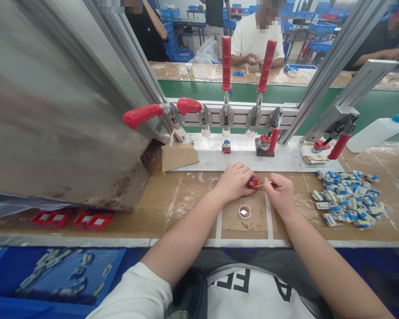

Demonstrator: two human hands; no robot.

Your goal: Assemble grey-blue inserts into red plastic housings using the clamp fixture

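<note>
My left hand [235, 180] is closed around a small red block-like part [253, 182], keeping it on the table just in front of the metal plate. In my right hand [279, 191] the fingers pinch a thin stick [260, 186], its pale tip reaching the red part. Most of the stick is hidden by the fingers. Below both hands a small round dish [244, 212] sits on a taped-down cardboard sheet [228, 221]. A blue and red piece [226, 146] stands beneath one of the toggle clamps [226, 79].
Several red-handled clamps line the metal rail [216, 118] ahead. At the right lie a heap of blue-grey parts [350, 199] and a white bottle [374, 134]. Red pieces [95, 221] lie left, above a blue bin [116, 266]. A metal panel [63, 102] rises left. Co-workers sit opposite.
</note>
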